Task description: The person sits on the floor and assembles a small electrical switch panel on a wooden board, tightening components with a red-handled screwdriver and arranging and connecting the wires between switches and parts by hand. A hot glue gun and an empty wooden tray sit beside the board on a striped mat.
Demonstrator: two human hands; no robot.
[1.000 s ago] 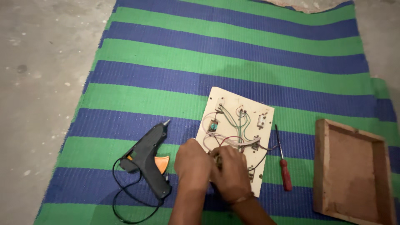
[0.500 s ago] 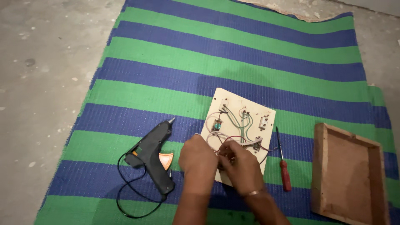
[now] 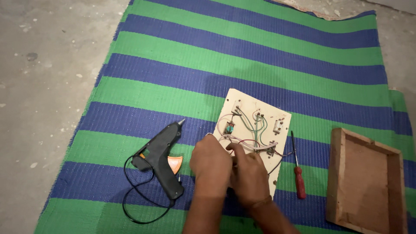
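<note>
Wiring step in hand: left hand (image 3: 211, 162) and right hand (image 3: 248, 175), fingers closed on wires (image 3: 242, 142) of switch board (image 3: 255, 134); careful routing needed next.

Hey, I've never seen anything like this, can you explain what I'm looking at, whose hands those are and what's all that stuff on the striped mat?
The view comes from a camera worn on a person's head, looking down at their own hands. The left hand and right hand rest together on a pale board carrying small parts joined by loose wires; what the fingers grip is hidden. The board lies on a green and blue striped mat spread over a concrete floor. Left of the hands lies a black glue gun with its cord, to the right a red-handled screwdriver and a shallow wooden tray.
</note>
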